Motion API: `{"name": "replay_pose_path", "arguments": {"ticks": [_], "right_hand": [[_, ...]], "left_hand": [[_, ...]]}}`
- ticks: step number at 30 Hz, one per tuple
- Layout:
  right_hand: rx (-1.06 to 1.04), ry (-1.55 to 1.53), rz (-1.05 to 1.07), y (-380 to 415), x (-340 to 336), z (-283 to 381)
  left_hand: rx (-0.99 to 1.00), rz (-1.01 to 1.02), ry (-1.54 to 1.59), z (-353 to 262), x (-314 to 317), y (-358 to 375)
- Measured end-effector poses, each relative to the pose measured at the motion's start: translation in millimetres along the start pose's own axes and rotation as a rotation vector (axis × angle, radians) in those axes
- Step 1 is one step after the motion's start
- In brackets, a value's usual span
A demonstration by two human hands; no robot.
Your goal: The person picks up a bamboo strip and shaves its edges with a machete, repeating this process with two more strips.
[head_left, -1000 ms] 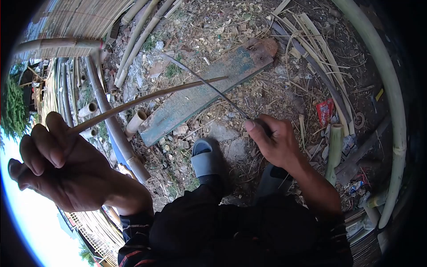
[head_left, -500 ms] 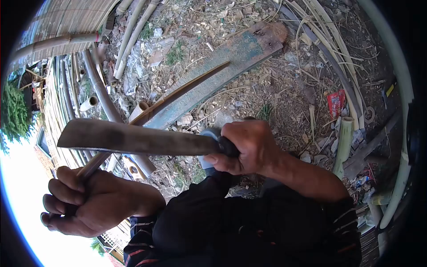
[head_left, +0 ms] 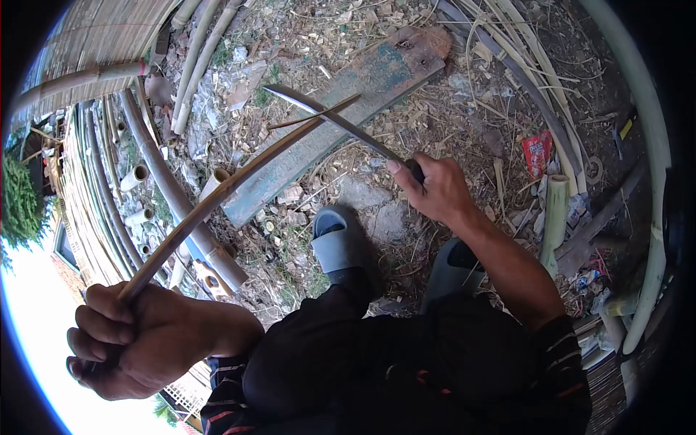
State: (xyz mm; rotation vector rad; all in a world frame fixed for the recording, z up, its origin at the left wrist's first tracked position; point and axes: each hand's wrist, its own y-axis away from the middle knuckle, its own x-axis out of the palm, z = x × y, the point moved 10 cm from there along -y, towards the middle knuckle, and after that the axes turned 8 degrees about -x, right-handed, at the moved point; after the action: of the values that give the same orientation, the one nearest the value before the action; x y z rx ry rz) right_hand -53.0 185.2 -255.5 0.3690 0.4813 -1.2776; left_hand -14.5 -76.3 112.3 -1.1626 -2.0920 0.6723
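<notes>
Presently, L hand point(head_left: 134, 339) clenched round lower end of bamboo strip point(head_left: 183, 228), off board's point(head_left: 388, 72) near L end; strip's far part over board. R hand point(head_left: 441, 190) closed on knife point(head_left: 366, 139) handle, R of board; blade over board, crossing strip, contact unclear. Grey sandal point(head_left: 339, 250) nr board; red packet point(head_left: 537, 154) well R of board.

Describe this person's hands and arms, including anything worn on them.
The left hand and right hand are bare, with five fingers each; no glove or watch shows. Both the left sleeve and right sleeve are black with thin pale and reddish stripes.
</notes>
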Motion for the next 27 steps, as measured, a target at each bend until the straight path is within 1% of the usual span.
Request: {"name": "replay_pose_path", "arguments": {"ticks": [1, 2, 3, 4, 6, 7, 8, 10, 12, 13, 14, 15, 16, 18, 19, 20, 22, 23, 24, 25, 26, 27], "right_hand": [[-0.02, -0.012, -0.029, 11, 5, -14], [-0.021, -0.013, -0.031, 14, 6, -26], [0.189, 0.036, 0.01, 14, 6, -58], [0.401, 0.079, 0.05, 21, 7, -84], [0.39, 0.098, 0.102, 12, -9, -55], [0.35, -0.003, 0.097, 12, -16, -28], [0.305, -0.097, 0.081, 9, -24, -2], [0.035, -0.204, 0.081, 8, -36, 71], [-0.398, -0.315, -0.005, 11, -63, 158], [-0.398, -0.317, 0.002, 11, -62, 165], [-0.478, -0.283, -0.015, 14, -64, 177], [-0.558, -0.249, -0.033, 17, -66, 187], [-0.556, -0.255, -0.028, 18, -56, 178], [0.018, -0.314, 0.136, 5, -17, 104], [-0.004, -0.249, 0.198, 13, -16, 103], [-0.002, -0.252, 0.196, 14, -20, 105], [-0.479, -0.392, -0.053, 23, -55, 153], [-0.635, -0.364, -0.114, 22, -66, 165], [-0.629, -0.363, -0.118, 19, -55, 152], [-0.34, -0.292, -0.027, 7, -22, 106], [-0.052, -0.219, 0.059, -4, -7, 70], [-0.059, -0.124, 0.092, -10, -6, 62]], "left_hand": [[0.005, -0.001, 0.002, 3, 0, -2], [0.024, -0.069, -0.095, 2, -5, -4], [0.05, -0.141, -0.185, 0, -9, -5], [0.06, -0.138, -0.178, -4, -6, -5], [-0.005, -0.091, 0.024, -2, -1, -8], [-0.053, 0.168, 0.118, -2, 2, -12], [-0.054, 0.176, 0.11, -4, 5, -11], [-0.075, 0.276, 0.195, -5, 22, 0], [-0.064, 0.276, 0.158, -11, 35, 9], [-0.037, 0.127, 0.185, -15, 34, 16], [-0.009, -0.019, 0.212, -18, 27, 21], [0.082, 0.022, 0.216, -17, 28, 25], [0.08, 0.021, 0.209, -18, 25, 26], [0.117, 0.122, 0.137, -24, 36, 29], [0.164, 0.088, 0.07, -25, 40, 34], [0.163, 0.092, 0.071, -23, 44, 33], [0.135, 0.007, 0.126, -18, 39, 30], [0.129, 0.008, 0.123, -16, 40, 30], [0.148, 0.035, 0.088, -18, 44, 31], [0.169, 0.062, 0.062, -21, 48, 31], [0.168, 0.064, 0.077, -22, 47, 28], [0.135, 0.027, 0.11, -18, 40, 23]]}}
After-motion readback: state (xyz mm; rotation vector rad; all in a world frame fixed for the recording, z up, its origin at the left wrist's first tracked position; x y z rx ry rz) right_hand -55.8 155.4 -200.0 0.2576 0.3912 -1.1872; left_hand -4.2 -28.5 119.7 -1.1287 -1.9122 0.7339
